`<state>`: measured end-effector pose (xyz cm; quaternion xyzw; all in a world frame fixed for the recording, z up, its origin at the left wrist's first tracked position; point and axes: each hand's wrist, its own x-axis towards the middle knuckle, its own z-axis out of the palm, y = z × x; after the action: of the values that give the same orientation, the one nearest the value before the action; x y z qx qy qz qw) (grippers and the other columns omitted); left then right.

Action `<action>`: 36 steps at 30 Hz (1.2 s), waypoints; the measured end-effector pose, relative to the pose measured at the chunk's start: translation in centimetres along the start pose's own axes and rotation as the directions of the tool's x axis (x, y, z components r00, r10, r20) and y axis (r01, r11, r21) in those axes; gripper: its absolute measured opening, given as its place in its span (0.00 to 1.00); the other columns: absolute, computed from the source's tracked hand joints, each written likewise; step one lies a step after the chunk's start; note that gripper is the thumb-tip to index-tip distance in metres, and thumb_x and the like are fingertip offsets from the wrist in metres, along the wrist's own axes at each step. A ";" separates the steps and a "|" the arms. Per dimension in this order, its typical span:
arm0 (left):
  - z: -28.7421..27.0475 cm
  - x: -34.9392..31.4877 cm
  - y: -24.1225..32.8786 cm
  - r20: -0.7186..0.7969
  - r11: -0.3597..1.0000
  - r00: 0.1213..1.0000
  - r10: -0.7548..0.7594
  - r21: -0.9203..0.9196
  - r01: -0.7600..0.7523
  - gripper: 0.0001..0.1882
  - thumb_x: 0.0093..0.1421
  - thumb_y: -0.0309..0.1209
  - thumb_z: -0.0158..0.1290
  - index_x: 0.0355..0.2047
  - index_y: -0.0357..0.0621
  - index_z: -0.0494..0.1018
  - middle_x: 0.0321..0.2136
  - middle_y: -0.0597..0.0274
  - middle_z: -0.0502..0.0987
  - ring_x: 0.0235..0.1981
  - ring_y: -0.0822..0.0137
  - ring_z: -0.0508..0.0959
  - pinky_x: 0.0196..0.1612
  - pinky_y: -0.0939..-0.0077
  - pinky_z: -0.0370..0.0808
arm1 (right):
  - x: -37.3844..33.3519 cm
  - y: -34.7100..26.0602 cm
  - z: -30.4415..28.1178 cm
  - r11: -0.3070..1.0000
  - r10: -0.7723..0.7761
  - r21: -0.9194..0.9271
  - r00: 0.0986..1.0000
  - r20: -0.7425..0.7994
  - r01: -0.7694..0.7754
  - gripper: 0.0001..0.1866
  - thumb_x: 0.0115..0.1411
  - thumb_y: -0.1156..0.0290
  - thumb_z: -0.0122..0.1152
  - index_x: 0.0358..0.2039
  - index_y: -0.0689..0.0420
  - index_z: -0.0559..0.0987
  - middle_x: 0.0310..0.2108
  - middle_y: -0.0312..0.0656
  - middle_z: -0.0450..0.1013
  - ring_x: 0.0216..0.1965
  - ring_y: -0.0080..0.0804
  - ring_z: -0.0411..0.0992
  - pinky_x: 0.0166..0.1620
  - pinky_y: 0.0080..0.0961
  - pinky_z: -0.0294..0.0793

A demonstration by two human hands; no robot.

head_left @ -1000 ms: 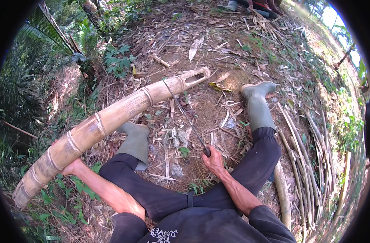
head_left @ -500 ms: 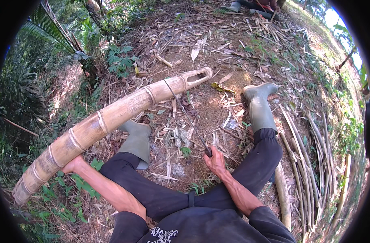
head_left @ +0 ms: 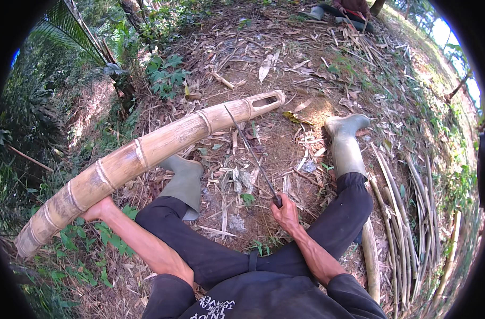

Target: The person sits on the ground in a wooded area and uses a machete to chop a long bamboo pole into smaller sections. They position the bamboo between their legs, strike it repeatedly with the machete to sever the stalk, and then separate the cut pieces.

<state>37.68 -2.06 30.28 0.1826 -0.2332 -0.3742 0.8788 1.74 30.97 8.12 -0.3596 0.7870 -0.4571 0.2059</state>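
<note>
A thick, pale bamboo pole (head_left: pixel 168 142) with raised joints slants from the lower left up to the middle. Near its far right end an oblong hole (head_left: pixel 266 101) is cut into the wall. My left hand (head_left: pixel 99 208) holds the pole from beneath, close to its lower left end; the fingers are hidden behind it. In my right hand (head_left: pixel 286 211) is the dark handle of a machete (head_left: pixel 253 157), held closed between my knees. Its long, thin blade points up and left, the tip lying at or just over the bamboo short of the hole.
Green rubber boots (head_left: pixel 344 139) are on my spread legs, the left one partly under the pole. Long thin sticks (head_left: pixel 407 223) and a thicker pole (head_left: pixel 371 255) lie at right. Dry leaves cover the sloping ground. Another person (head_left: pixel 354 13) sits at the top; plants (head_left: pixel 165 74) grow at left.
The bamboo's lower left end has risen slightly. The whole view has shifted a little, and both hands keep their grips.
</note>
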 end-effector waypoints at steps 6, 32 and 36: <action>-0.1 0.1 -0.4 0.005 1.000 1.000 -0.019 -0.007 0.019 0.40 0.61 0.62 0.28 0.58 0.42 0.64 0.55 0.49 0.70 0.56 0.47 0.70 0.61 0.46 0.64 | 0.0 -0.1 -0.2 0.999 0.044 0.017 0.999 -0.004 -0.044 0.13 0.54 0.69 0.60 0.39 0.61 0.74 0.22 0.55 0.73 0.24 0.51 0.75 0.31 0.40 0.73; -2.1 -0.2 -0.3 0.006 0.980 0.993 -0.118 -0.160 0.118 0.44 0.62 0.66 0.14 0.63 0.51 0.59 0.59 0.56 0.65 0.61 0.52 0.65 0.63 0.47 0.61 | 1.4 1.6 0.1 0.799 0.319 0.551 0.946 -0.052 -0.239 0.10 0.60 0.71 0.56 0.37 0.64 0.71 0.16 0.35 0.64 0.11 0.22 0.62 0.15 0.23 0.64; -1.3 -1.0 0.4 -0.080 0.977 0.991 -0.103 -0.195 0.085 0.41 0.63 0.66 0.20 0.59 0.52 0.65 0.56 0.58 0.70 0.57 0.54 0.70 0.61 0.49 0.64 | 1.3 1.6 -0.1 0.802 0.311 0.547 0.950 -0.037 -0.241 0.14 0.60 0.71 0.53 0.43 0.67 0.69 0.17 0.35 0.63 0.12 0.23 0.63 0.15 0.23 0.65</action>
<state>38.02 -0.87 29.08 0.1249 -0.1474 -0.4274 0.8832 0.20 30.54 6.78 -0.1399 0.6829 -0.6452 0.3126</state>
